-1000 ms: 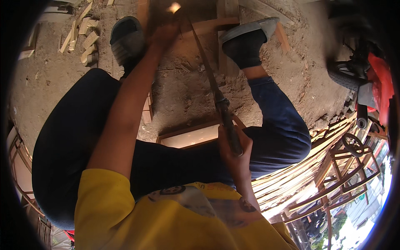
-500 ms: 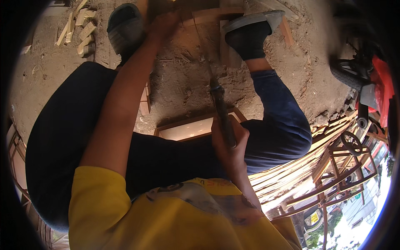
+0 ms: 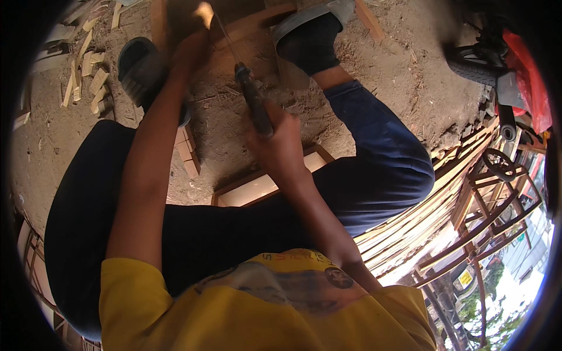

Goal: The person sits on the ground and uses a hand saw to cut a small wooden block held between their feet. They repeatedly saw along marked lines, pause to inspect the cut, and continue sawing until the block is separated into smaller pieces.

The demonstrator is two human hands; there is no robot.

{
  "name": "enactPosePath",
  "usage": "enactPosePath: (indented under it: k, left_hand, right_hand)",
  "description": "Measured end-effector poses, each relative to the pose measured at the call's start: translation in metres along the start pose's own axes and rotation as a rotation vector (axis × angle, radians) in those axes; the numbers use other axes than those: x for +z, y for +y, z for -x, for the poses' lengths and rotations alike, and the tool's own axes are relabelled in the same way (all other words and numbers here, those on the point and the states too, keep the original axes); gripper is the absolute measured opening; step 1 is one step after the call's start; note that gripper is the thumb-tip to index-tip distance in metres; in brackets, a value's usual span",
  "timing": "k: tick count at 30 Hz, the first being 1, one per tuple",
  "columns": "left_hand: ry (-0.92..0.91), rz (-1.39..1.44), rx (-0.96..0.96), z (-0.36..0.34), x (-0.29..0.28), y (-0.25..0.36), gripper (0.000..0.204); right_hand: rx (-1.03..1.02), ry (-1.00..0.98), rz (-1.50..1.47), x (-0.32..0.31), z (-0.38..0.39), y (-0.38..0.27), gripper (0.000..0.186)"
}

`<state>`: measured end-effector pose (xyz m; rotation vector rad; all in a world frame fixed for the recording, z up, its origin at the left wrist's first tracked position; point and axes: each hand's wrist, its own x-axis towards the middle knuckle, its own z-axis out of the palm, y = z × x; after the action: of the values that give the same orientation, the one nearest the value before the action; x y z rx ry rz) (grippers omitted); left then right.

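Observation:
In my right hand (image 3: 278, 137) is the dark straight handle of a hand saw (image 3: 253, 96). Its thin blade shows almost edge-on, pointing away from me to a reddish wooden piece (image 3: 257, 24) at the top of the view. My left hand (image 3: 192, 51) reaches down beside that wood, left of the blade. Shadow and blur hide its fingers, so its grip is unclear. My right foot in a grey sandal (image 3: 295, 22) is against the right part of the wood. The other sandal (image 3: 139, 64) is left of my left hand.
Small wood offcuts (image 3: 96, 82) lie on the dirt floor at the far left. A shallow wooden frame (image 3: 234, 198) sits just beyond my lap. Stacked wood strips (image 3: 410, 234) are at the right, with a wheel (image 3: 477, 70) and red plastic (image 3: 530, 82) farther up.
My right hand has pushed the saw away from me and leftward, toward the wood. My left hand remains beside the wood; the whole view has shifted slightly.

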<state>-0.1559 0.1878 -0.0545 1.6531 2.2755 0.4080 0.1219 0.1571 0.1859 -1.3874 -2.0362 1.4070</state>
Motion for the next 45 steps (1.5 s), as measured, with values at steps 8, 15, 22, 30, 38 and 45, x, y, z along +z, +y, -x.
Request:
enactPosePath:
  k: [8,15,22,30,38,45]
  left_hand:
    - [-0.035,-0.071,0.024,0.004,-0.033,0.034,0.024]
    - [0.021,-0.11,0.029,0.003,-0.006,0.002,0.031]
    - [-0.052,-0.112,0.075,0.003,-0.017,0.015,0.039]
    - [-0.032,-0.062,0.072,0.007,-0.031,0.018,0.046]
    - [-0.078,0.075,0.039,-0.004,-0.02,0.006,0.038]
    - [-0.243,-0.046,0.063,-0.014,-0.022,0.009,0.043]
  right_hand:
    - [0.087,-0.061,0.042,-0.043,0.07,0.015,0.022]
    - [-0.031,-0.016,0.022,-0.009,0.0,0.008,0.012]
    - [0.181,-0.094,-0.056,-0.065,0.077,-0.011,0.014]
    - [0.092,-0.056,-0.059,-0.068,0.082,-0.004,0.019]
    - [0.102,-0.086,-0.037,-0.042,0.042,0.007,0.016]
    - [0.005,0.01,0.062,-0.06,0.092,0.008,0.015]
